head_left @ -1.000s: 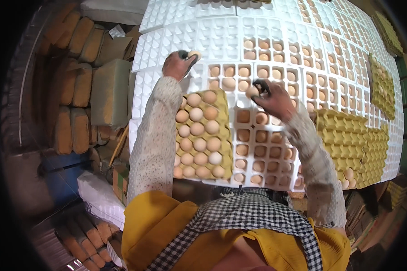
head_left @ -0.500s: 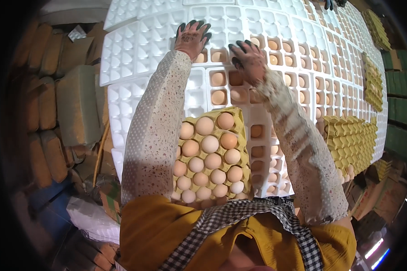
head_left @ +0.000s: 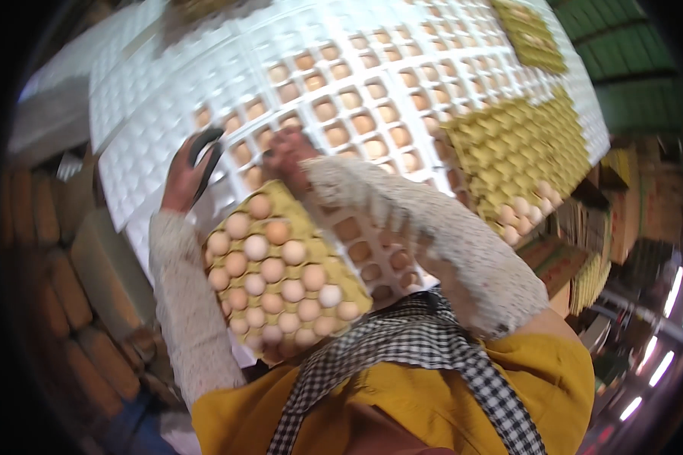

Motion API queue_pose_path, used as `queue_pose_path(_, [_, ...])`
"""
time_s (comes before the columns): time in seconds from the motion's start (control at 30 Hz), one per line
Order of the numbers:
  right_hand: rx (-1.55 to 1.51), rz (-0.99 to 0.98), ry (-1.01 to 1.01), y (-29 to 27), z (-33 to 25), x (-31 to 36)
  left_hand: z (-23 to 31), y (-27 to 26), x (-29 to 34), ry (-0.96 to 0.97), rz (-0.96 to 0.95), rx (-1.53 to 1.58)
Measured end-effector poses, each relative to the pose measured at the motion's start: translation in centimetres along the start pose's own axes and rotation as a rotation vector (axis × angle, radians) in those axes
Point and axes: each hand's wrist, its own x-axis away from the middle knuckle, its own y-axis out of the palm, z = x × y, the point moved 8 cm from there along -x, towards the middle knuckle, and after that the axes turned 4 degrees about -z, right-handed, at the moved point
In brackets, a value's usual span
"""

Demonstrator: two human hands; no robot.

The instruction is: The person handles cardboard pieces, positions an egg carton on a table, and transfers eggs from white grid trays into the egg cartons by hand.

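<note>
My left hand (head_left: 190, 173), with dark-covered fingertips, is over the white foam egg trays (head_left: 148, 163) just past the far left corner of a yellow pulp egg tray. Its fingers are apart and nothing shows between them. My right hand (head_left: 287, 155) is low over the foam cells at the pulp tray's far edge, palm down; its fingers are smeared by motion, so any hold is hidden. The yellow pulp egg tray (head_left: 322, 258), tilted against my apron, carries rows of brown and pale eggs (head_left: 272, 269). More eggs (head_left: 374, 148) sit in foam cells beyond my right hand.
Yellow pulp trays (head_left: 508, 144) lie on the foam at right, with several loose eggs (head_left: 520, 216) at their near edge. Another pulp tray (head_left: 530, 34) is farther back. Brown stacked bundles (head_left: 68, 280) stand at left, cardboard boxes (head_left: 653, 186) at right.
The view has turned, and the table and pulp tray now appear slanted. My left hand has come down and nearer the pulp tray; my right hand has moved left, toward its far edge.
</note>
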Motion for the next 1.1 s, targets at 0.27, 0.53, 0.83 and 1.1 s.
queue_pose_path(0.27, [-3.137, 0.036, -0.787, 12.8, 2.4, 0.8, 9.3, 6.3, 4.2, 0.001, 0.028, 0.124])
queue_pose_path(0.53, [-2.205, -0.970, -0.461, 51.1, -14.4, 20.8, 25.2, 31.5, 1.6, 0.349, -0.161, -0.239])
queue_pose_path(0.83, [-3.391, -1.798, 0.562, 55.6, -21.1, 31.3, 32.1, 46.8, -2.4, 0.501, -0.343, -0.673])
queue_pose_path(1.1, [-2.599, -0.491, -0.837, 50.3, -13.5, 29.7, 27.7, 42.3, -0.1, 0.051, -0.292, -0.294])
